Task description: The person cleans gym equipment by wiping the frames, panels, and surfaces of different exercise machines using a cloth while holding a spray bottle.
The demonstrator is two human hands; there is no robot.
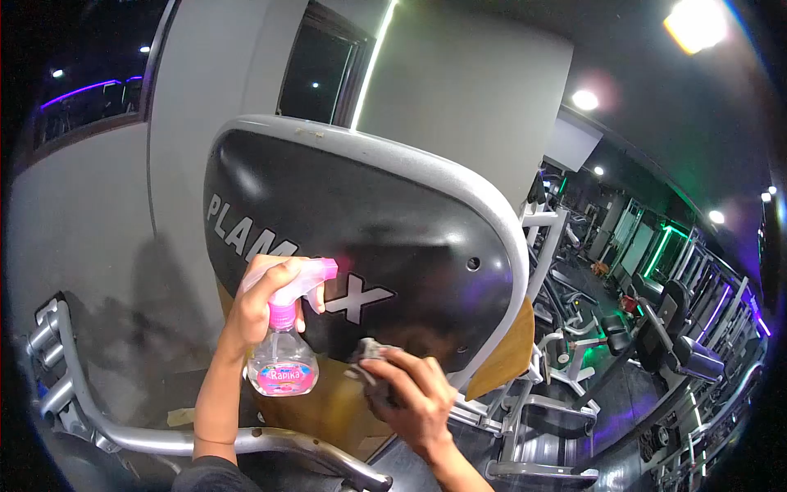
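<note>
My left hand [261, 302] is wrapped round the pink spray head of a clear bottle [283, 369] with a pink label reading "Rapika". The bottle hangs upright, its nozzle pointing right. To its right, my right hand [414, 398] grips a crumpled greyish cloth [373, 359] near the lower edge of a black machine panel [377, 221]. Whether the cloth touches the panel is unclear. White letters on the panel are partly hidden behind my left hand and the bottle. A silver rim borders the panel.
A curved silver metal bar [164, 439] runs along the lower left. Yellowish-brown boards [502, 353] show behind the panel. Gym machines [566, 353] stand on the dark floor to the right. A grey wall [98, 221] is at the left.
</note>
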